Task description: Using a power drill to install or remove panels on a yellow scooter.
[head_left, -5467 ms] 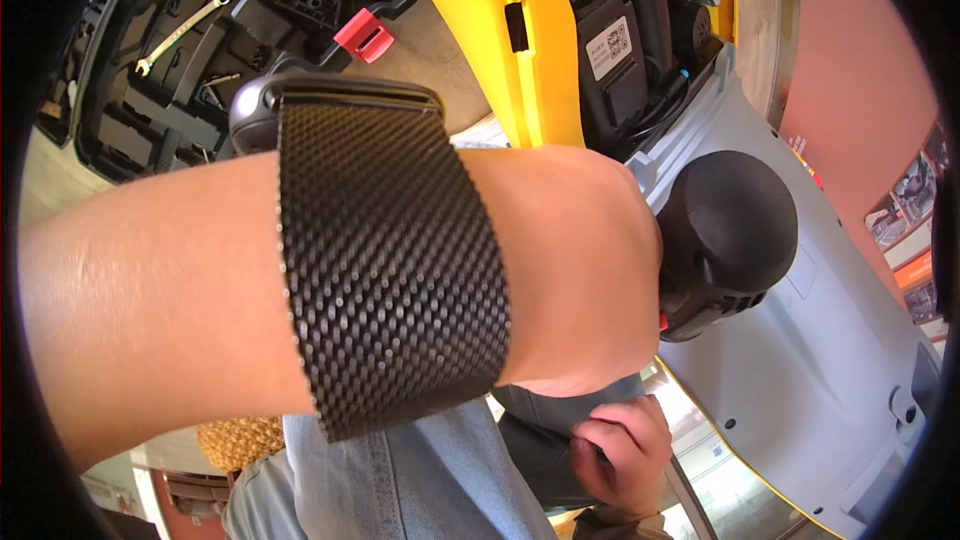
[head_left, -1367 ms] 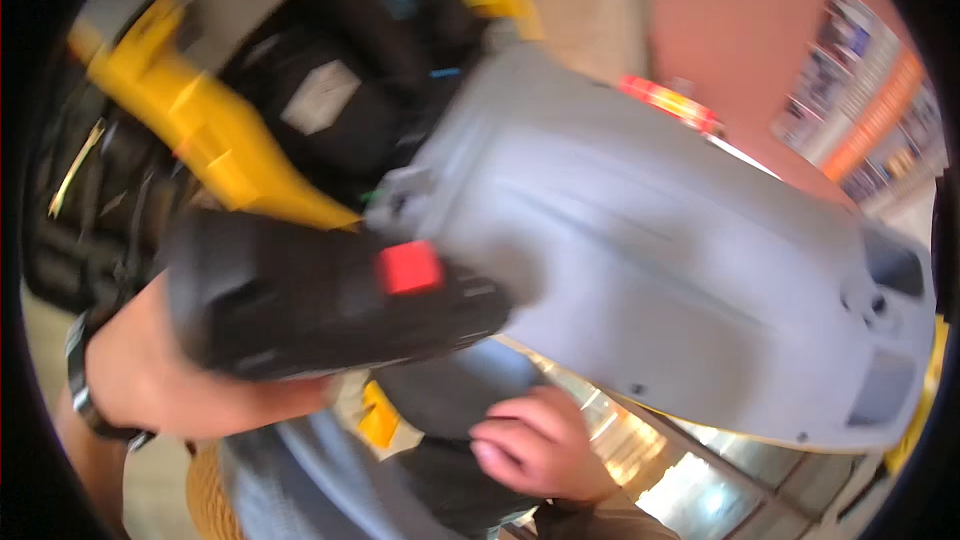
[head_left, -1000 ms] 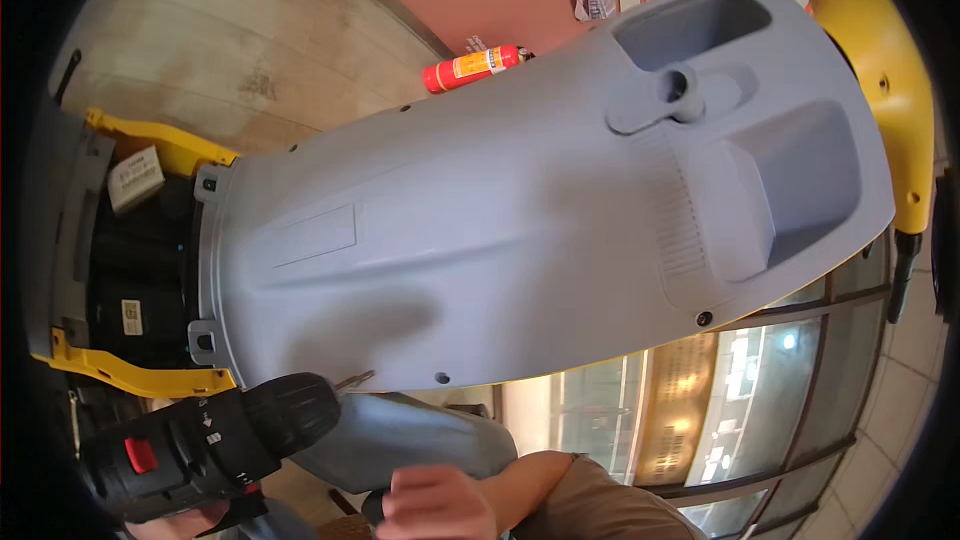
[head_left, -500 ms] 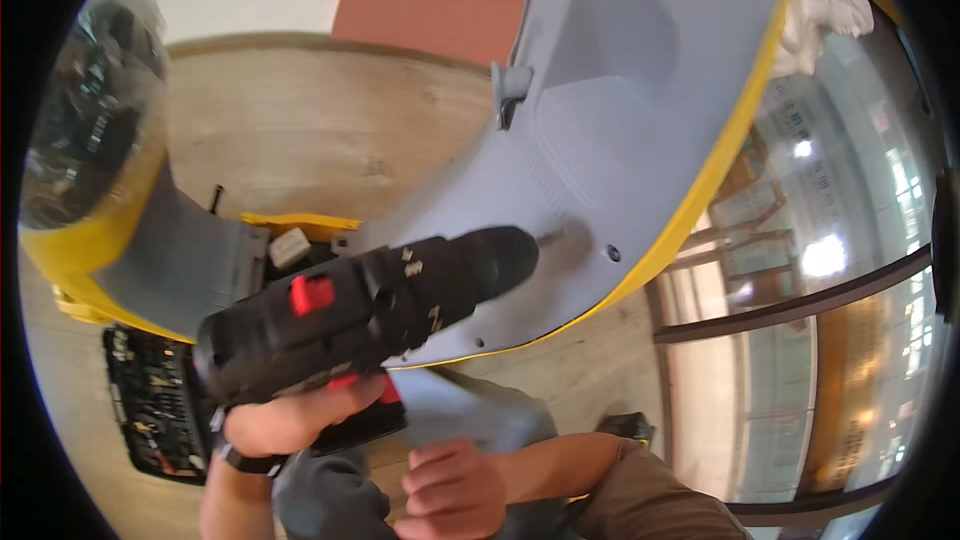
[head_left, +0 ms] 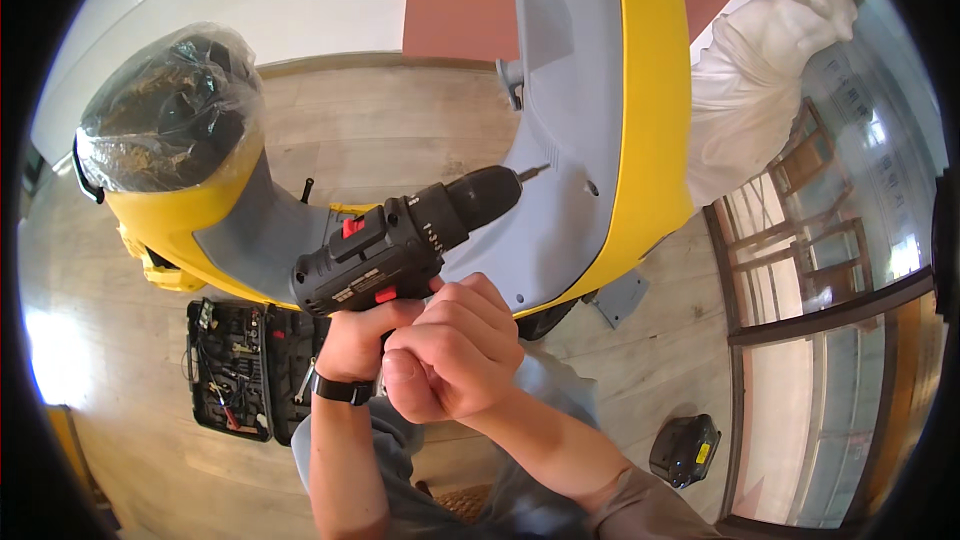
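Observation:
A black cordless drill (head_left: pixel 400 245) with red switches is in my left hand (head_left: pixel 365 340), its fingers wrapped round the handle below the body. The drill's bit (head_left: pixel 534 172) points up and right over the grey panel (head_left: pixel 550 230) of a yellow and grey scooter, seemingly clear of the surface. My right hand (head_left: pixel 458 352) is curled into a fist right beside the drill handle; whatever its fingers hold, if anything, is hidden. In the panel, right of the bit, sits a small dark screw or hole (head_left: pixel 592 188), with another (head_left: pixel 519 298) near the lower edge.
On the floor at left lies an open black tool case (head_left: pixel 230 370) with several tools. The scooter's front end (head_left: pixel 170 120) is wrapped in clear plastic. A black box-shaped thing (head_left: pixel 685 450) stands at lower right, near glass panes (head_left: pixel 850 270). A white draped statue (head_left: pixel 760 60) is beyond.
The drill has turned steeper and sits farther from the camera. My right hand has risen from below to beside the drill handle. The whole view has shifted.

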`<state>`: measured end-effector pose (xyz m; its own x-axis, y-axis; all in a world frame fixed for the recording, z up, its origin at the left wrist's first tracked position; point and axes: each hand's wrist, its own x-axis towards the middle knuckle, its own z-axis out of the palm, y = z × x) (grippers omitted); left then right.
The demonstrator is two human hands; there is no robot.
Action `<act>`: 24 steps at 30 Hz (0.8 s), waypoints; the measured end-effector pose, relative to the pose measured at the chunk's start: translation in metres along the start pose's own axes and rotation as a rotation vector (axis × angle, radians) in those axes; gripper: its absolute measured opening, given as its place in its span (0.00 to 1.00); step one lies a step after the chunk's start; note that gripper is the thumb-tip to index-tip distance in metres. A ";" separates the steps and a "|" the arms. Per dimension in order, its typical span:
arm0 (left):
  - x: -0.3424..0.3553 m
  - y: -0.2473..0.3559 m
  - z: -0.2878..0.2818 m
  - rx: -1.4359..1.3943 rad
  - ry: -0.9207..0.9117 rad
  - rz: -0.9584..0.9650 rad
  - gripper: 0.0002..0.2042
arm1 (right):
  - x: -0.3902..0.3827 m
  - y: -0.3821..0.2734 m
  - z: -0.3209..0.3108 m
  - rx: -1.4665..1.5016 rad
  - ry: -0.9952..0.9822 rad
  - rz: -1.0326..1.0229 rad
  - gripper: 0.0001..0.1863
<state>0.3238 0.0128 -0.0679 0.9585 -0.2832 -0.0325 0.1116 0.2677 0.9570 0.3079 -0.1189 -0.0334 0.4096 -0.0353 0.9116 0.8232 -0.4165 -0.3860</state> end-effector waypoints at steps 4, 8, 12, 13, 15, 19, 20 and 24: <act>0.006 -0.001 -0.012 -0.227 -0.071 -0.146 0.16 | -0.015 0.018 -0.001 -0.063 0.061 0.096 0.03; 0.016 -0.002 -0.013 -0.286 -0.135 -0.185 0.16 | -0.031 0.030 -0.006 0.029 0.101 0.433 0.07; 0.022 -0.001 -0.011 -0.183 -0.131 -0.161 0.15 | -0.033 0.049 0.009 0.205 0.215 0.657 0.17; 0.025 -0.001 -0.011 -0.182 -0.174 -0.134 0.12 | -0.034 0.046 0.012 0.321 0.212 0.761 0.27; 0.030 -0.002 -0.007 -0.234 -0.214 -0.145 0.11 | -0.034 0.043 0.015 0.445 0.217 0.839 0.27; 0.035 -0.005 -0.002 -0.182 -0.257 -0.075 0.08 | -0.033 0.036 0.014 0.443 0.135 0.830 0.30; 0.036 -0.005 -0.001 -0.166 -0.269 -0.051 0.08 | -0.032 0.035 0.014 0.429 0.122 0.853 0.30; 0.036 -0.006 0.000 -0.183 -0.248 -0.094 0.07 | -0.026 0.038 0.012 0.354 0.052 0.851 0.32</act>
<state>0.3582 0.0013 -0.0746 0.8508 -0.5248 -0.0257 0.2640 0.3847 0.8845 0.3339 -0.1227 -0.0733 0.9209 -0.2464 0.3022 0.3280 0.0702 -0.9421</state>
